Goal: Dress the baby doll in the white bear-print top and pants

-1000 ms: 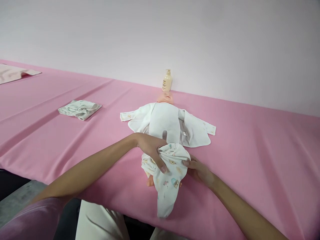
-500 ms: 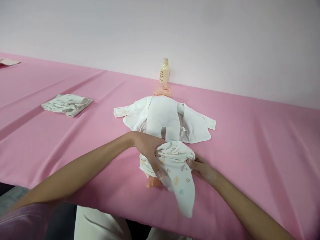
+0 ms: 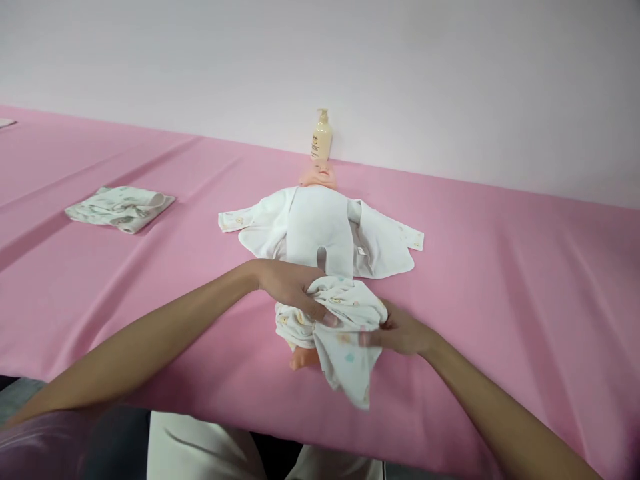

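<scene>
A baby doll point(image 3: 320, 220) lies on its back on the pink-covered table, its head toward the wall. White printed baby pants point(image 3: 345, 360) are bunched around its legs, and one bare foot point(image 3: 304, 358) pokes out at the lower left. My left hand point(image 3: 297, 288) comes over the doll's legs and grips the bunched cloth with thumb and fingers; some fingers are hidden. From the right, my right hand point(image 3: 397, 331) pinches the other side of the pants near the loose, hanging leg. A white baby shirt point(image 3: 383, 247) lies spread open under the doll's torso, sleeves out to both sides.
A cream pump bottle point(image 3: 321, 137) stands by the wall behind the doll's head. At left lies a folded printed cloth point(image 3: 120, 208). Another cloth point(image 3: 7, 123) shows at the far left edge. The pink table cover point(image 3: 475, 280) has creases; its near edge is by my knees.
The loose pants leg has swung up and left and is more gathered. My right hand's thumb has moved left across the cloth. The view has shifted slightly.
</scene>
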Demonstrator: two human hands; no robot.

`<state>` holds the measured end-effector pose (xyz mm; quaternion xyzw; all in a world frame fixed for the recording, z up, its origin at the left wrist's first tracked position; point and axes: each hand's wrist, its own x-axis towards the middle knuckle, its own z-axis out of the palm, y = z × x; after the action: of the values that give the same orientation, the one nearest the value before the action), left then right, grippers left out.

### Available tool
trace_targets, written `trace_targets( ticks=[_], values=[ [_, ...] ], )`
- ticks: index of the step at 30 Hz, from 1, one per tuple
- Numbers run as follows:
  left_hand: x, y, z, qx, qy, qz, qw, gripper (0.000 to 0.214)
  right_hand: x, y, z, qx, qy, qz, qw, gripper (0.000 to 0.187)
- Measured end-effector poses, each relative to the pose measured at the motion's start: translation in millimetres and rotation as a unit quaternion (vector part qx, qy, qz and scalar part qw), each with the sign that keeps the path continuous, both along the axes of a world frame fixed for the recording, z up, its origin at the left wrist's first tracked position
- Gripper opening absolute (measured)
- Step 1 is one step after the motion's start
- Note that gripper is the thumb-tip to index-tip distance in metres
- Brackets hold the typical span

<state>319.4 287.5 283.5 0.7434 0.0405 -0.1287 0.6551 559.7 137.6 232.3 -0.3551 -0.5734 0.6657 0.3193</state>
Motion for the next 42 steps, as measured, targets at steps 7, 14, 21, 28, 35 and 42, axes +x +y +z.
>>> trace_targets(
  ticks=[7,14,21,28,35,42],
  values=[
    [1.1,-2.9,-3.1,-0.048,0.018,-0.05,0.997,0.04,0.3,4.6,0.0,0.004,0.002,-0.025,1.0,0.054],
    [-2.7,2.6,-4.1,-0.037,-0.008,-0.05,0.998,0.043,6.5,4.8,10.8,-0.01,-0.021,0.083,0.996,0.062],
    [0.7,-11.6,4.0,-0.032,-0.022,-0.028,0.999,0.051,12.6,5.3,2.9,-0.008,0.031,0.085,0.996,0.048],
    [3.8,-17.4,3.8,-0.061,-0.059,-0.022,0.996,0.056,1.7,5.2,16.8,0.027,-0.025,0.048,0.998,0.045],
    [5.0,-24.5,9.7,0.078,-0.024,0.047,0.996,0.026,-53.1,-41.3,23.7,0.072,-0.176,-0.309,0.932,0.034],
    [4.2,-45.0,17.7,0.251,-0.03,0.071,0.965,0.03,-112.4,-105.9,7.6,0.063,-0.226,-0.468,0.852,0.047]
  ],
)
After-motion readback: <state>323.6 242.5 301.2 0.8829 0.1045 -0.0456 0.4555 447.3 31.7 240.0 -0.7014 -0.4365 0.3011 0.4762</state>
